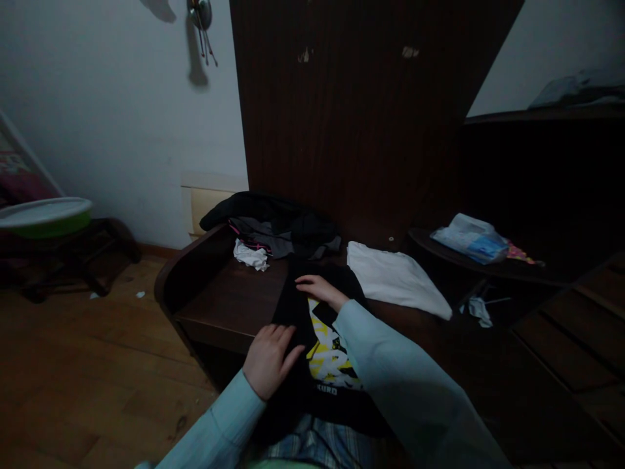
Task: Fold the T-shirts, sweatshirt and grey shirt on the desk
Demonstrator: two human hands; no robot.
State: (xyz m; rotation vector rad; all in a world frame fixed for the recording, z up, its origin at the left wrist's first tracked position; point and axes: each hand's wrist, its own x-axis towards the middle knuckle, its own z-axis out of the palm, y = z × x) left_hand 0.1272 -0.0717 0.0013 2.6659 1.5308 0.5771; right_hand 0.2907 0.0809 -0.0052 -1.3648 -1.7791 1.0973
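Note:
A black T-shirt (pixel 299 348) with a yellow and white print and white lettering lies over the dark wooden desk top and hangs toward my lap. On its left side rests my left hand (pixel 271 357), palm down, thumb apart from the fingers. Farther up the shirt my right hand (pixel 323 291) lies flat, its fingers stretched to the left, with my forearm crossing over the print. A folded white cloth (pixel 398 277) is on the desk to the right of the shirt.
Dark clothes (pixel 288 225) are heaped at the back left, beside a crumpled white paper or cloth (pixel 250 255). A raised side edge (pixel 168 277) bounds the desk. A blue and white plastic pack (pixel 471 239) sits on the right shelf. A green basin (pixel 53 218) stands on a stool.

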